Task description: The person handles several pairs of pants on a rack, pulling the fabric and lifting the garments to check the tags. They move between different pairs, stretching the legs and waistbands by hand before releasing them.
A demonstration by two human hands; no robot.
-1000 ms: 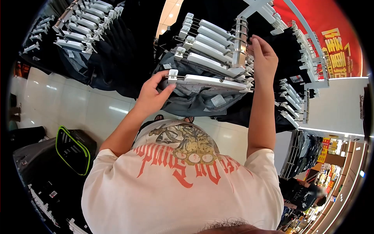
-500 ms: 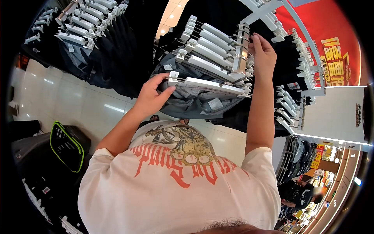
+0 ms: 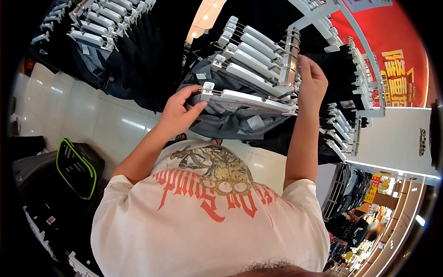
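My left hand (image 3: 181,110) pinches the clip end of the nearest white hanger (image 3: 244,97) between thumb and fingers. Clipped to that hanger are grey trousers (image 3: 230,122) with a pale label at the waist. Beside the metal display rail (image 3: 290,60), on its right, is my right hand (image 3: 313,78) with its fingers curled together. Whatever lies between those fingertips, if anything, is too small to make out. Several more white clip hangers (image 3: 256,55) hang from the rail behind the front one, some carrying dark or grey garments.
Another rack of white hangers (image 3: 99,21) with dark trousers stands at the upper left. A black basket with a green rim (image 3: 93,182) sits at the lower left. More hangers (image 3: 339,124) hang on the right, near a white panel (image 3: 392,134). A person (image 3: 353,231) is farther off.
My right hand has moved along the rail toward its near end. The left hand keeps its grip on the front hanger, and the view has shifted slightly.
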